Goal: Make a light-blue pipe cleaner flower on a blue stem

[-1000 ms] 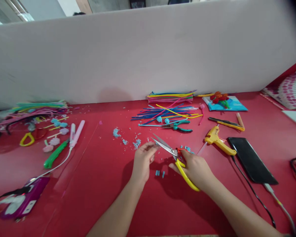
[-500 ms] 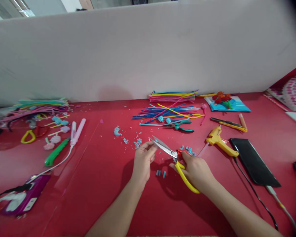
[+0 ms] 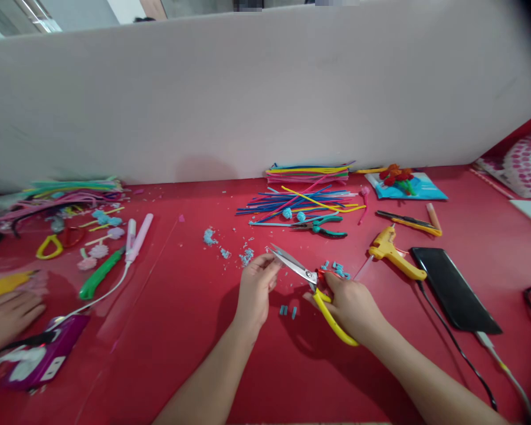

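Observation:
My right hand point(image 3: 347, 304) grips a pair of scissors point(image 3: 327, 316) by its yellow and red handles. The silver blades are parted a little and point up and left. At their tips, my left hand point(image 3: 255, 289) is closed in a pinch on a small blue piece of pipe cleaner, mostly hidden by fingers and blades. Several short blue pieces point(image 3: 284, 310) lie below the scissors, with more blue pieces point(image 3: 340, 270) beyond my right hand. Blue fuzz trimmings point(image 3: 246, 256) are scattered left of the blades.
Behind my hands are colourful pipe cleaners point(image 3: 292, 203) and teal-handled pliers point(image 3: 321, 226). On the right lie a yellow glue gun point(image 3: 396, 254) and a phone point(image 3: 455, 289), both with cables. To the left are a pink hair straightener point(image 3: 137, 239), a purple power strip point(image 3: 62, 348) and another person's hand point(image 3: 13, 319).
Another person's hand has come in at the left edge with a yellow-handled tool. My hands and the scissors stay almost the same; the view has shifted slightly.

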{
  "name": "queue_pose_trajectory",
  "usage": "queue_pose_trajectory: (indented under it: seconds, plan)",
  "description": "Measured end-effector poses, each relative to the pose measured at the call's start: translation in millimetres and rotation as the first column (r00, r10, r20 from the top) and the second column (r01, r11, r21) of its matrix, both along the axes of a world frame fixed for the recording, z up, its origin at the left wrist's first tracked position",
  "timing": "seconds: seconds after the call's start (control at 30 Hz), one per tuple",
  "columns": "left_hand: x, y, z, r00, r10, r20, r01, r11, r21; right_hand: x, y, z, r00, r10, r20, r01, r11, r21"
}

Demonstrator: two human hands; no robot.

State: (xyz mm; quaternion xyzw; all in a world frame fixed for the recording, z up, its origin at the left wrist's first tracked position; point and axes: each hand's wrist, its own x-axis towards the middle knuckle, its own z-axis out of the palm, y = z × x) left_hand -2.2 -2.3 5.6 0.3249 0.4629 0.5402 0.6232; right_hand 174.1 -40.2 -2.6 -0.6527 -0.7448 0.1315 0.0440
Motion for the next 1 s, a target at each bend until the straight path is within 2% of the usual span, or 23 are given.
queue_pose_trajectory:
  seconds: [0.57, 0.7, 0.87, 0.93, 1.0]
  plan:
    - [-0.6, 0.1, 5.0, 0.999, -0.023, -0.023, 0.023, 1.000, 0.002, 2.3, -0.6, -0.7, 1.000, 0.003, -0.009, -0.003, 1.000, 0.019]
    - [0.1, -0.7, 5.5, 0.999, -0.036, -0.021, 0.037, 0.999, 0.011, 3.2, 0.2, 2.5, 0.998, -0.034, -0.049, 0.035, 0.999, 0.019]
    - [3.2, -2.6, 4.2, 0.994, -0.107, -0.008, 0.107, 0.994, -0.011, 0.8, 4.3, 12.1, 0.982, -0.089, -0.165, 0.097, 0.994, 0.043]
    - [5.1, -4.0, 3.5, 0.987, -0.160, -0.004, 0.160, 0.987, -0.031, -0.1, 6.6, 13.8, 0.958, -0.104, -0.267, 0.115, 0.993, 0.029]
    - [7.3, -6.2, 3.1, 0.976, -0.219, -0.001, 0.219, 0.974, -0.050, -1.0, 8.4, 14.4, 0.895, -0.120, -0.430, 0.124, 0.992, -0.018]
